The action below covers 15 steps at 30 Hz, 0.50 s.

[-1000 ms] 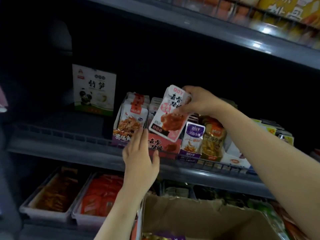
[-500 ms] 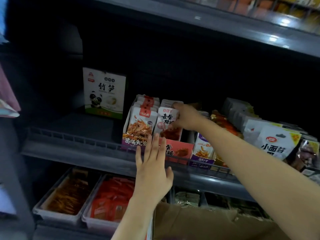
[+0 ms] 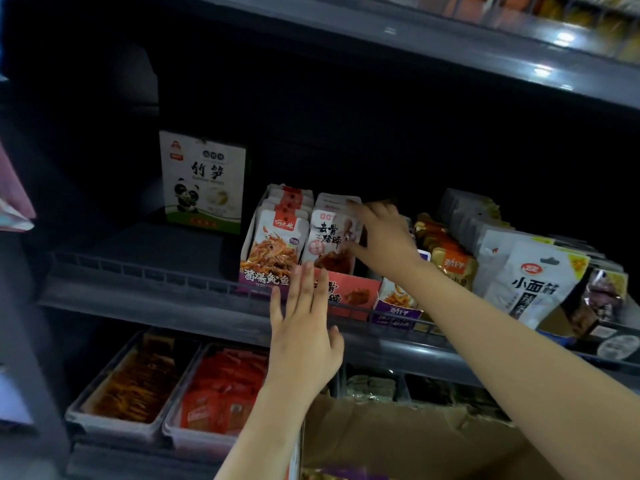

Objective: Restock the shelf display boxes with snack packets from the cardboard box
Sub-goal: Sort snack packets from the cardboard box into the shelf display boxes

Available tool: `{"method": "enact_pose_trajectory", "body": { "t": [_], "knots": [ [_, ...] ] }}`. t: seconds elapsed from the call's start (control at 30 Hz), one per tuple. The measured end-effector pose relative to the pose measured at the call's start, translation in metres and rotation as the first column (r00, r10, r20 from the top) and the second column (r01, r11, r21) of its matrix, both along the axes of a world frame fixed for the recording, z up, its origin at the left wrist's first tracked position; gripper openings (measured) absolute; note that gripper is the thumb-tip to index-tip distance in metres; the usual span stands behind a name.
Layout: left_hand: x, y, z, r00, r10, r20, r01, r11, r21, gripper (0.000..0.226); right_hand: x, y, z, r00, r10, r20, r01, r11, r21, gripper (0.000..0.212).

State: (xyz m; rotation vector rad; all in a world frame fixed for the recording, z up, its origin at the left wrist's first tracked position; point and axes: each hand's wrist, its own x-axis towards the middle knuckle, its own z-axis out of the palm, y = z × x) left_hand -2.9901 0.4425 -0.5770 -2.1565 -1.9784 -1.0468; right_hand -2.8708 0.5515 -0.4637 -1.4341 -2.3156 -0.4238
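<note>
— Snack packets, where do they sit? Start from the nearest thing.

— Nearest is the cardboard box [image 3: 398, 441], low in view, its flap open under the shelf rail [image 3: 145, 271]. Just above the box, the left hand [image 3: 304, 337] is raised with fingers straight and spread, holding nothing; its fingertips reach the front of the red display box [image 3: 353, 294] on the rail.

— And the packet itself?

— The front snack packet [image 3: 327, 237], white with a red meat picture, stands upright in that red display box, above the left hand. The right hand [image 3: 381, 237] is at the packet's right edge, thumb low and fingers over the top corner; whether it pinches or only touches, I cannot tell.

— Neighbours of the red box?

— Touching its left side, a purple display box [image 3: 266, 277] of squid packets. To its right, a smaller purple box [image 3: 398, 304]. Farther back and left, a white panda carton [image 3: 202, 181] stands alone.
</note>
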Motion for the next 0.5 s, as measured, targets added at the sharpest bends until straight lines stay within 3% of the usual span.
{"method": "enact_pose_trajectory", "body": {
  "t": [0.13,0.2,0.5],
  "knots": [
    [0.011,-0.012,-0.002,0.998,0.002,-0.055,0.001,0.999,0.038,0.072,0.029,-0.045,-0.016,0.985,0.108,-0.132,-0.092,0.988,0.122,0.053],
    [0.021,-0.023,-0.003,0.997,-0.041,-0.070,0.044,0.998,0.048,0.068,0.048,-0.072,-0.029,0.985,0.118,-0.127,-0.100,0.986,0.134,0.049],
    [0.090,-0.099,-0.016,0.942,-0.334,0.038,0.332,0.906,-0.264,0.055,0.161,-0.228,-0.116,0.995,-0.026,-0.092,0.024,0.999,-0.026,0.044]
  ]
}}
